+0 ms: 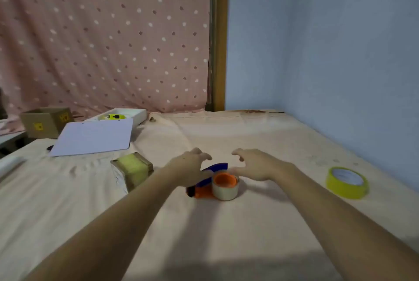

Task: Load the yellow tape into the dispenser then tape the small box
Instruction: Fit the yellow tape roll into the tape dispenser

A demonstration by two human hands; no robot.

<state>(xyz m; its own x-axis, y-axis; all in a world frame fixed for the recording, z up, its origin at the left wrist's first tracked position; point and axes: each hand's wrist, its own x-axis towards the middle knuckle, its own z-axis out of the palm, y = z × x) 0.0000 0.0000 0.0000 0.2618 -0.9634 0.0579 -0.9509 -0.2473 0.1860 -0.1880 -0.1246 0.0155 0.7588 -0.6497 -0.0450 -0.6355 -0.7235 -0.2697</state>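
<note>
— What is lying on the cloth?
— A taped cardboard box [131,170], an orange dispenser [213,186] carrying a clear roll, a round yellow tape [347,182] far right.
— The hands?
— The left hand [191,167] is hiding the dispenser's handle; the right hand [254,165] is hovering, both spread, gripping nothing.

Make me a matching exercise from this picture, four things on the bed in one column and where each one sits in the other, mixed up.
Things:
1. yellow tape roll
2. small box
3. tape dispenser
4. white sheet

Places:
A. between the two open hands
B. far right, near the blue wall
C. left of the left hand
D. far left, toward the curtain

Pairs: 1-B, 2-C, 3-A, 4-D
</note>
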